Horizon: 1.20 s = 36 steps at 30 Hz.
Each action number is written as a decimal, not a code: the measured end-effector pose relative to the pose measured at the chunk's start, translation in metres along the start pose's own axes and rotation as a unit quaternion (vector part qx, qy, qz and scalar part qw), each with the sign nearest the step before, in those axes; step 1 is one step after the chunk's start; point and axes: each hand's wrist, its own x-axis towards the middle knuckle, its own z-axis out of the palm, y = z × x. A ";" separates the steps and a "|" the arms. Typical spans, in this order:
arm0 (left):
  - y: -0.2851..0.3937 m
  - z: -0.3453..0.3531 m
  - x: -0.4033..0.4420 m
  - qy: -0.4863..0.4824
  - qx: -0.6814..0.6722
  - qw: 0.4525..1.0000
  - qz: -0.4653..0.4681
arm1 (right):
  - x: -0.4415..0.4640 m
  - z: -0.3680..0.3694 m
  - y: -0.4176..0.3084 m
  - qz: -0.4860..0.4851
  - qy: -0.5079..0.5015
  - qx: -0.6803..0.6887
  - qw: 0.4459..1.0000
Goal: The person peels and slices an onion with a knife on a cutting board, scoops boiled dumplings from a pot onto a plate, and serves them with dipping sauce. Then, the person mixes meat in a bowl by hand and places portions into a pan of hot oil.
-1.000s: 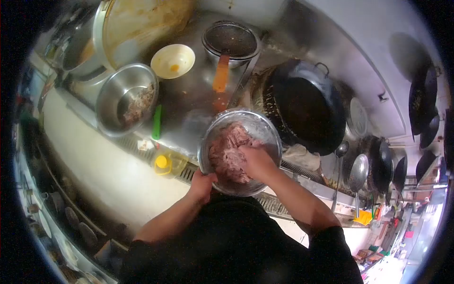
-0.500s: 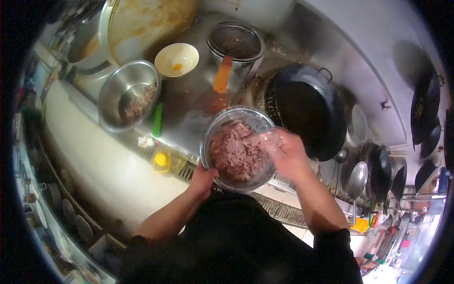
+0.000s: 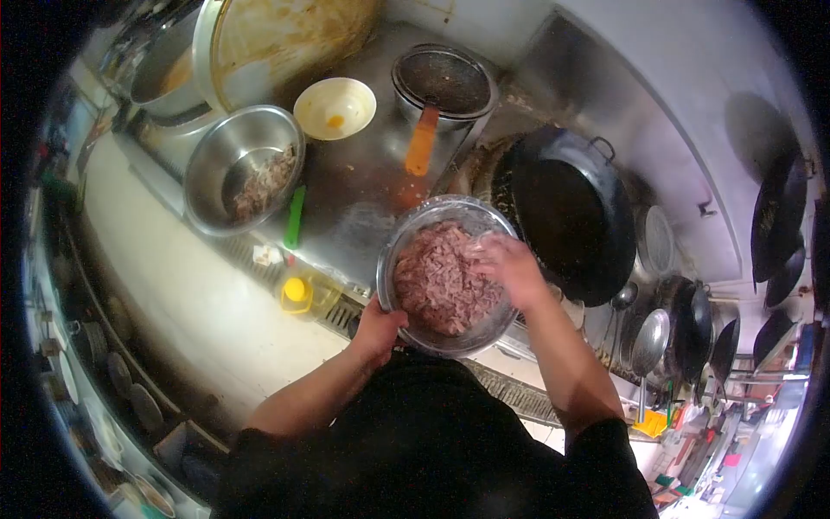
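A round metal bowl [image 3: 389, 298] is held in front of my body, full of raw, pinkish shredded meat [image 3: 445, 281]. My left hand [image 3: 380, 331] is closed on its near left rim, thumb on top. Over the bowl's right side, my right hand [image 3: 510, 270] rests its fingers on the meat; they look wet, apart and slightly bent, with nothing visibly gripped. The fingertips are a little blurred. Just right of the bowl is a large black wok [image 3: 566, 216].
A steel basin [image 3: 203, 186] with some meat stands left, beside a white bowl [image 3: 320, 121], a green-handled tool [image 3: 296, 216] and a yellow-capped bottle [image 3: 296, 294]. Behind are a strainer over a pot [image 3: 443, 82] and an orange handle [image 3: 421, 143]. Ladles [image 3: 650, 342] hang at right.
My right hand has lowered from above the bowl's right rim onto the meat, its fingers spreading. My left hand keeps its hold on the rim. The whole view has shifted slightly.
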 end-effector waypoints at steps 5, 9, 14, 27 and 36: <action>-0.001 0.003 0.004 -0.009 -0.027 1.000 0.001 | -0.020 -0.019 -0.046 -0.021 0.016 0.175 0.984; -0.001 0.000 0.006 0.012 -0.034 0.999 0.000 | -0.040 -0.054 -0.082 -0.064 0.020 0.113 0.991; -0.009 0.000 0.008 0.006 -0.091 0.996 -0.009 | -0.032 -0.139 -0.067 -0.027 0.091 -0.275 0.957; 0.004 0.018 -0.012 0.051 -0.084 0.995 -0.012 | 0.026 -0.219 0.012 -0.099 0.055 -0.697 0.708; -0.002 0.012 -0.009 0.056 -0.094 0.994 -0.010 | 0.039 -0.245 0.048 0.003 0.187 -0.642 0.744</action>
